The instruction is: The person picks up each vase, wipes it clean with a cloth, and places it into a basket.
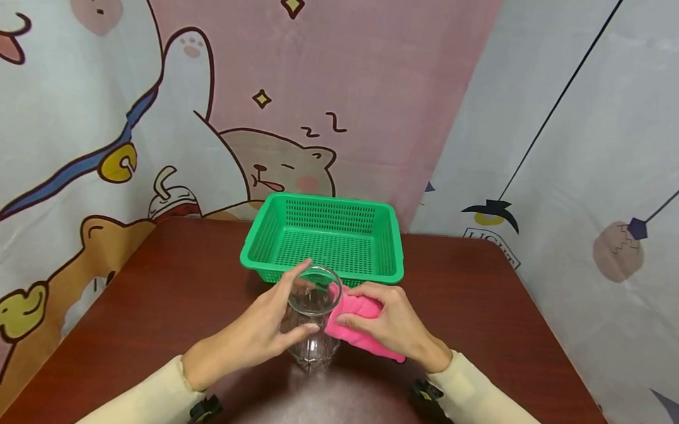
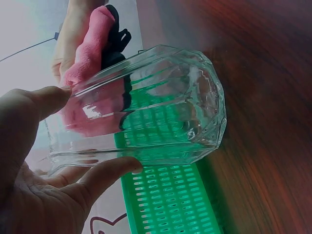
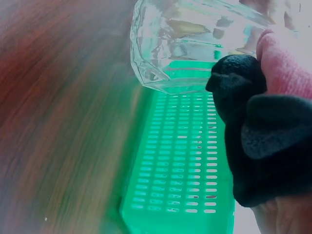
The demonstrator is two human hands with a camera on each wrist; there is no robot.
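Observation:
A clear glass jar with faceted lower sides stands out in front of the green basket, its round mouth tilted up toward the head camera. My left hand grips it from the left, thumb on the near side and fingers round the far side. From the right, my right hand pinches a folded pink cloth against the jar's upper side, close to the rim. Black parts of the cloth bundle show in the right wrist view. The jar's clear base faces the tabletop in the left wrist view.
Behind the jar, a green slotted plastic basket sits on the dark reddish-brown table. Its front rim is close to my left fingertips. A cartoon-printed curtain hangs round the table's back and sides.

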